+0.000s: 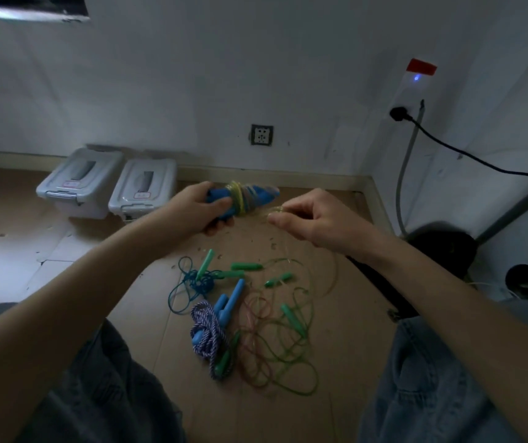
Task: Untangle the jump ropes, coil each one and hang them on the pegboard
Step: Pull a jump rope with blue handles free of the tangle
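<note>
Hands up in front of me, over a floor covered in cardboard (336, 314). My left hand (192, 209) is curled tight round a pair of blue handles (240, 199), held side by side and pointing right, with a yellowish clear rope (240, 195) wound round their middle in several turns. My right hand (314, 219) sits just beside the tips of those handles, thumb and forefinger pinching the loose end of that same thin rope, the other fingers curled in. The strand trails down from the pinch toward the floor, faint and hard to follow.

Down between my knees lies the tangle. A teal rope (189, 282) sits in a loose knot at the left with green handles (205, 265) across it. Nearer me, a purple-and-white twisted rope (208, 334) is bunched up beside two more blue handles (229, 303). To the right, thin green and reddish ropes (282, 353) sprawl in wide overlapping loops, more green handles scattered among them.

Against the far wall stand two grey lidded storage boxes (109, 183), side by side. A wall socket (261, 134) sits above the skirting, and a black cable (467, 155) runs off from a plug at the right.
</note>
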{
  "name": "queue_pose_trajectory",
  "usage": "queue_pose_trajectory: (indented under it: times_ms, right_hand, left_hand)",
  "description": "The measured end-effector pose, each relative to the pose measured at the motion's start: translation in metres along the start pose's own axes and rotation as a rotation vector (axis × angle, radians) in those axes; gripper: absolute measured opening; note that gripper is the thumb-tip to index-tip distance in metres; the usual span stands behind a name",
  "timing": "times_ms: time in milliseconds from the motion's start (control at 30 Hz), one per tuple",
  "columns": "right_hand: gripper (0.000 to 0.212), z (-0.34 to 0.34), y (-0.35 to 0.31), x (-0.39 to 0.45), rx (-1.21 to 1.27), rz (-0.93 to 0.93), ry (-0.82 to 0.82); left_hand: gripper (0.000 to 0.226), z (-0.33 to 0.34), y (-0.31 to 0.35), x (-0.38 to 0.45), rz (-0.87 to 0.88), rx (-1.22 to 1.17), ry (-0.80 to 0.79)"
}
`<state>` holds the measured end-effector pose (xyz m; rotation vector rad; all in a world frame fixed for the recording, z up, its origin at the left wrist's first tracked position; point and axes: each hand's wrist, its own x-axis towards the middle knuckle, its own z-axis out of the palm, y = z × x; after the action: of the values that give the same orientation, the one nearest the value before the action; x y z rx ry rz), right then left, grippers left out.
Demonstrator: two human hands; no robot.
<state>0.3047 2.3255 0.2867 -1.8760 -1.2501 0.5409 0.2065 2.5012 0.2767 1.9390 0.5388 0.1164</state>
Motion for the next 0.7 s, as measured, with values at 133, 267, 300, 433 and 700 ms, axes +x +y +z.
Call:
queue_pose_trajectory:
  times_ms: [133,267,300,433,700]
  right_hand:
    - [0.042,0.0,-0.002,0.005,-0.155,-0.047,-0.031]
    - [0.042,-0.013,0.0,0.007,-0.178,0.025,0.004]
    - [0.042,-0.016,0.001,0.007,-0.142,0.047,0.021]
    - [0.044,-0.024,0.005,0.006,-0.018,0.095,0.071]
    - [0.069,-0.009,0.013,0.009,0.151,0.315,0.105]
  left_hand:
    - [0.013,0.02,-0.001,-0.004,0.05,0.267,-0.168]
    - [0.008,0.017,0.01,-0.013,0.108,0.162,-0.386]
    - [0.008,0.014,0.013,-0.015,0.123,0.11,-0.427]
    - [0.009,0.008,0.021,-0.025,0.092,-0.053,-0.662]
    - [0.031,0.0,0.026,-0.021,0.092,-0.615,-0.627]
